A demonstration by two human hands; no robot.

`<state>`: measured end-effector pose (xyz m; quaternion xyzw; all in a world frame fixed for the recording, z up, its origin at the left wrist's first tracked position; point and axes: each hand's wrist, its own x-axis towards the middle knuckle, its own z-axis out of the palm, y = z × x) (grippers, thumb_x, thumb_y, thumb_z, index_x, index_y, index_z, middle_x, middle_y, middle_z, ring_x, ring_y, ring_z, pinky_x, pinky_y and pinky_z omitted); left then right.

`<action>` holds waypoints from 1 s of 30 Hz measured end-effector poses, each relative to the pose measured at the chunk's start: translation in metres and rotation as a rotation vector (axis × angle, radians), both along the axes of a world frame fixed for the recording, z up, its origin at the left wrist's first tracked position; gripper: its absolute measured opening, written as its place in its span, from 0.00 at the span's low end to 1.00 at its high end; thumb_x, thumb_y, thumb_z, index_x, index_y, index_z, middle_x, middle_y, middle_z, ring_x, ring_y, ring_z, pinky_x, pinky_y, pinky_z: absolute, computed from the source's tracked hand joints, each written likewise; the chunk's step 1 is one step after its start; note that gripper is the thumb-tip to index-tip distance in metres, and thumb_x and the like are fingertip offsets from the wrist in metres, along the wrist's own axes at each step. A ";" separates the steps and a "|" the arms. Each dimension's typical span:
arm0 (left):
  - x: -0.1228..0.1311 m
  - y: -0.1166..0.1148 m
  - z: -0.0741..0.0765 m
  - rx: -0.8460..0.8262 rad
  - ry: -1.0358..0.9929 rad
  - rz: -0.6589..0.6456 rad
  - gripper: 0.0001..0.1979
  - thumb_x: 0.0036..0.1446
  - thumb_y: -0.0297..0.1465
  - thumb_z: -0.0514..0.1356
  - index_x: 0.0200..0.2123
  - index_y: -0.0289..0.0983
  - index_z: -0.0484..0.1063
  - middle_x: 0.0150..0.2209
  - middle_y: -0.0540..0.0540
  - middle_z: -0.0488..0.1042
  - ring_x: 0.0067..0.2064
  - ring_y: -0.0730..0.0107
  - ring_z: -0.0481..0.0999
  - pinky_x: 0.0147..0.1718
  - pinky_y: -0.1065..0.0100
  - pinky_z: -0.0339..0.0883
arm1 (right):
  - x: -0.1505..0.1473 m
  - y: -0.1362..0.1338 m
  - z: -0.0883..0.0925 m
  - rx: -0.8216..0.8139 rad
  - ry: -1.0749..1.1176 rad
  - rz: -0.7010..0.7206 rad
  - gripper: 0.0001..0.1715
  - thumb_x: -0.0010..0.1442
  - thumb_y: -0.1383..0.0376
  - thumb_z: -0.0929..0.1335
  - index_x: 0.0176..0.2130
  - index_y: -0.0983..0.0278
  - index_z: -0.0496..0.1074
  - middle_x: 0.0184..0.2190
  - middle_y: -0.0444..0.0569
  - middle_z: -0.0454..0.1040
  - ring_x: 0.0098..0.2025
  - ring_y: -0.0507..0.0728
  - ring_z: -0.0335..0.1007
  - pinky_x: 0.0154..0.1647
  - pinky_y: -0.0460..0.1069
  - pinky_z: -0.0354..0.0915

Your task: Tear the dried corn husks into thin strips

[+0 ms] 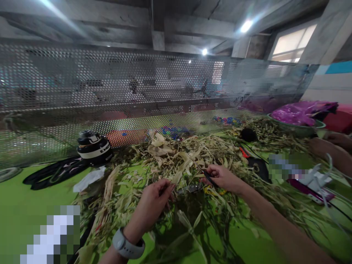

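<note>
My left hand (155, 201), with a pale watch on its wrist, pinches the lower end of a pale dried corn husk (180, 172). The husk slants up and away from the fingers. In my right hand (221, 178) is a pair of dark-handled scissors (207, 176), whose thin blades point up and left across the husk. I cannot tell whether the blades are apart. A heap of loose husks (165, 148) lies behind both hands. Below them, a husk piece tied in a cross shape (190, 229) rests on the green tabletop (244, 238).
A perforated metal screen (132, 88) runs along the back. At the left are a black jar (95, 148), a black cord or strap (57, 174) and white tissue (89, 179). Toward the right lie an orange-handled tool (244, 151), a basin (297, 128) with a purple bag, and another person's arm (330, 152).
</note>
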<state>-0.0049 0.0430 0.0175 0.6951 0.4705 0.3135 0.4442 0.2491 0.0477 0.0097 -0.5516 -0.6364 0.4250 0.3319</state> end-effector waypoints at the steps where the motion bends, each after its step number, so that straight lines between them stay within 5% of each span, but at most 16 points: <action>1: 0.000 0.000 0.000 -0.016 -0.012 -0.006 0.15 0.55 0.42 0.53 0.22 0.38 0.65 0.18 0.53 0.67 0.17 0.74 0.67 0.17 0.74 0.56 | 0.000 -0.001 0.001 0.006 -0.003 -0.004 0.21 0.42 0.56 0.73 0.25 0.65 0.61 0.18 0.36 0.58 0.21 0.46 0.51 0.19 0.42 0.48; 9: 0.000 0.001 0.003 -0.034 -0.087 0.006 0.12 0.52 0.40 0.56 0.34 0.37 0.71 0.21 0.51 0.71 0.21 0.71 0.68 0.21 0.73 0.58 | 0.004 -0.002 0.004 0.092 -0.039 -0.062 0.19 0.43 0.56 0.72 0.24 0.65 0.63 0.18 0.38 0.61 0.21 0.47 0.53 0.20 0.42 0.50; 14: -0.001 0.005 0.003 0.070 -0.093 0.061 0.10 0.45 0.38 0.62 0.25 0.36 0.75 0.27 0.48 0.72 0.30 0.69 0.69 0.28 0.73 0.59 | 0.000 -0.002 0.004 0.081 0.017 -0.108 0.19 0.42 0.56 0.73 0.23 0.65 0.63 0.16 0.37 0.61 0.19 0.47 0.54 0.19 0.43 0.51; 21: 0.007 -0.007 0.015 -0.334 -0.568 0.215 0.11 0.44 0.36 0.65 0.29 0.37 0.71 0.27 0.51 0.74 0.29 0.75 0.72 0.20 0.77 0.54 | -0.018 -0.011 0.018 0.017 0.221 -0.127 0.21 0.45 0.51 0.71 0.23 0.64 0.63 0.17 0.40 0.66 0.18 0.47 0.57 0.17 0.43 0.54; 25: 0.015 -0.017 0.016 -0.428 -0.701 0.201 0.12 0.45 0.35 0.65 0.33 0.37 0.71 0.37 0.46 0.77 0.40 0.67 0.76 0.20 0.79 0.57 | -0.027 -0.018 0.018 -0.057 0.248 -0.058 0.22 0.46 0.49 0.70 0.26 0.63 0.62 0.17 0.40 0.67 0.16 0.46 0.53 0.14 0.42 0.48; 30: 0.019 -0.017 0.009 -0.440 -0.826 0.399 0.15 0.43 0.36 0.66 0.36 0.36 0.75 0.40 0.44 0.77 0.43 0.64 0.75 0.29 0.75 0.67 | -0.037 -0.027 0.014 -0.114 0.243 0.088 0.21 0.46 0.53 0.72 0.30 0.63 0.61 0.22 0.40 0.64 0.21 0.47 0.54 0.20 0.43 0.53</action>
